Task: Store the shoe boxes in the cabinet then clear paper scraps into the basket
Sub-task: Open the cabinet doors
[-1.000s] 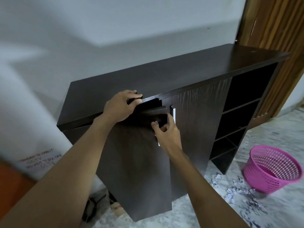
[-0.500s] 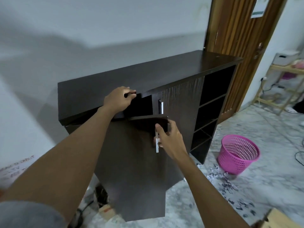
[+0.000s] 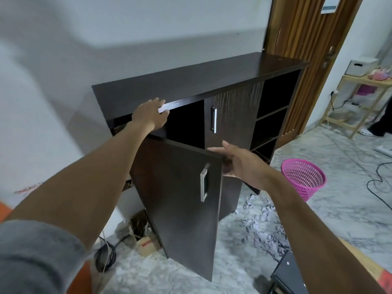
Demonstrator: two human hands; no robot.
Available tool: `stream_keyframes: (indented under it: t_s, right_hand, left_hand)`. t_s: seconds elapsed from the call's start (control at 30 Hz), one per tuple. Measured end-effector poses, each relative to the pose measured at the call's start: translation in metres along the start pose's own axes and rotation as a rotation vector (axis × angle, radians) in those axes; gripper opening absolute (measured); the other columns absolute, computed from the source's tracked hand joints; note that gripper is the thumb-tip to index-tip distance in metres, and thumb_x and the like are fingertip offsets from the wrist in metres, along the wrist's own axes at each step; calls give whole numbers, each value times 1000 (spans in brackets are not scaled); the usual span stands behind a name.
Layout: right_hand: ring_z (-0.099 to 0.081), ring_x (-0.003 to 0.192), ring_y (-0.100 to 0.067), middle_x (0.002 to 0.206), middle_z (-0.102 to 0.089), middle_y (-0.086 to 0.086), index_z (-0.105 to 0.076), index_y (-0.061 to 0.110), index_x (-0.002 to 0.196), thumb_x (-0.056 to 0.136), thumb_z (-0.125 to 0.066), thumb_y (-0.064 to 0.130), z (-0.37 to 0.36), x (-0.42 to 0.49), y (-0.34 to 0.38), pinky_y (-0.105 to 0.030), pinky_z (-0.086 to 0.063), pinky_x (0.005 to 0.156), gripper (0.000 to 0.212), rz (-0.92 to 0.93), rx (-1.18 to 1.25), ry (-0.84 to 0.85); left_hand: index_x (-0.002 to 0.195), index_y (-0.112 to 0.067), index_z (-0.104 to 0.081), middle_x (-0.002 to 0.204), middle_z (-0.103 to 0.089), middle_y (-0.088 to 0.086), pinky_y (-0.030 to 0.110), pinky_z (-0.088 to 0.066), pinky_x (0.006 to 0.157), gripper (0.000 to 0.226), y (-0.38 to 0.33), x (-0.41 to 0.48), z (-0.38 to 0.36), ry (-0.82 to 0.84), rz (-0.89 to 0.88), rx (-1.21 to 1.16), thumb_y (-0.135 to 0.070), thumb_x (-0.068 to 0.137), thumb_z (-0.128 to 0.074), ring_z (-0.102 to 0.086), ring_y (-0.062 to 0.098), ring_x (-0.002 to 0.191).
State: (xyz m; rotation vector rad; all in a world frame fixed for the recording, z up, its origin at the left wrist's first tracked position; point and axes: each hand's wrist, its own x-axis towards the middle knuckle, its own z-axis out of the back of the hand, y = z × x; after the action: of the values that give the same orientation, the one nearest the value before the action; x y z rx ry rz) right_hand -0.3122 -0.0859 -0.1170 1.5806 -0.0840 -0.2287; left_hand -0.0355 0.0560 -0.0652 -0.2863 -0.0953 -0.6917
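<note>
Since the earlier frame the left door point(image 3: 182, 200) has swung much further out, so the dark compartment behind it now shows, and my right hand point(image 3: 239, 164) has come off the handle to the door's free top corner.

Going by size, I see the cabinet point(image 3: 191, 81) first: dark wood, standing against the pale wall, with open shelves point(image 3: 269, 115) at its right end and a shut right door point(image 3: 231, 115) in the middle. The open door hangs toward me, its metal handle point(image 3: 204, 184) near the free edge. I cannot see into the compartment; it is black.

My left hand point(image 3: 149, 114) rests flat on the front edge of the cabinet top, above the opening, fingers spread over the lip and gripping nothing else. The right hand is loosely open, thumb lying along the door's top edge, fingers behind the corner; whether they press the panel I cannot tell.

On the floor to the right of the cabinet stands the pink basket point(image 3: 303, 177), upright. Paper scraps point(image 3: 263, 225) lie scattered on the marble floor between the cabinet's foot and the basket, near both. A dark box point(image 3: 288, 274) shows at the bottom edge of the view, right of centre, partly cut off. A small carton point(image 3: 146, 245) sits under the cabinet's left end.
</note>
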Motion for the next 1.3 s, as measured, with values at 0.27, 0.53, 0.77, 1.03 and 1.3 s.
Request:
stream_keyframes:
  t_s: [0.27, 0.53, 0.77, 1.03, 1.3]
  right_hand:
    - [-57, 127, -18, 137, -61, 3, -52, 29, 142, 94, -56, 33, -67, 21, 5, -40, -36, 115, 48, -117, -13, 290]
    - [-58, 125, -13, 133, -64, 5, -40, 32, 150, 88, -56, 42, -118, 27, -2, -40, -39, 112, 64, -65, -80, 325]
    - [-52, 126, -3, 144, -52, 14, -37, 40, 149, 100, -51, 37, -128, 26, 1, -26, -44, 100, 51, -7, -188, 325]
    - [-62, 113, -3, 121, -68, 8, -60, 28, 131, 97, -59, 35, -55, 69, -10, -40, -50, 103, 35, 163, -237, -197]
    - [-54, 121, -13, 134, -57, 1, -49, 25, 140, 94, -60, 43, 66, 159, -16, -34, -46, 102, 50, 164, -371, -491]
  left_hand:
    - [142, -3, -41, 151, -38, 14, 36, -24, 111, 47, 27, -47, 19, -52, 28, -3, -26, 101, -40, -33, 28, 139]
    - [153, -12, -26, 162, -18, 6, 35, -11, 120, 61, 38, -53, 21, 6, 20, -56, -36, 100, -45, -12, 24, 150]
    - [152, -12, -28, 160, -25, 4, 37, -14, 119, 58, 36, -53, 20, -28, -3, -22, -34, 100, -43, -18, 25, 148]
    - [152, -21, -30, 160, -25, 0, 42, -22, 116, 57, 15, -22, 12, -28, -9, 49, -41, 100, -42, -22, 25, 147]
    - [150, -30, -35, 159, -27, -6, 37, -24, 115, 50, -49, 54, -20, -29, -24, 30, -43, 102, -39, -23, 20, 147]
